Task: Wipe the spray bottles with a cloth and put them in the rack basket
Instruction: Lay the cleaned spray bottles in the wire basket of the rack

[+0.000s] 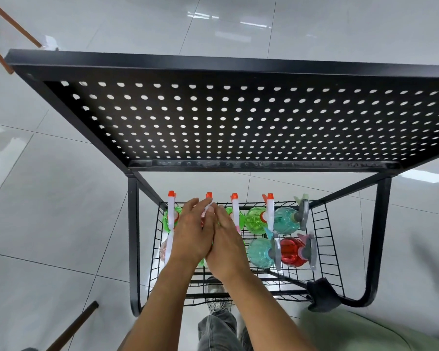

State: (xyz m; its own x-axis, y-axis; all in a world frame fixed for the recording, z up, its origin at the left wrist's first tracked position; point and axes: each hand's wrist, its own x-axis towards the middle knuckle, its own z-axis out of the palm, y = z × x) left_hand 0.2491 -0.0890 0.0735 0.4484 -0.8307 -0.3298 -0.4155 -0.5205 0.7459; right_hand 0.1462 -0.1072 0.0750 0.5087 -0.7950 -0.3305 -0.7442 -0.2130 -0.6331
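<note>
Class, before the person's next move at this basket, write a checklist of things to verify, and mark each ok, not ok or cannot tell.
1. Spray bottles stand inside the black wire rack basket: ok, two rows show.
2. Red plastic spray bottle with grey trigger upright in the near row: ok.
3. Left hand and right hand over the basket's left half, fingers on a white trigger head: ok.
4. Firm grip on that bottle: cannot tell, the hands hide its body.
5. Dark grey cloth within reach: ok, draped over the basket's near right corner.
6. Every bottle wiped: cannot tell.
</note>
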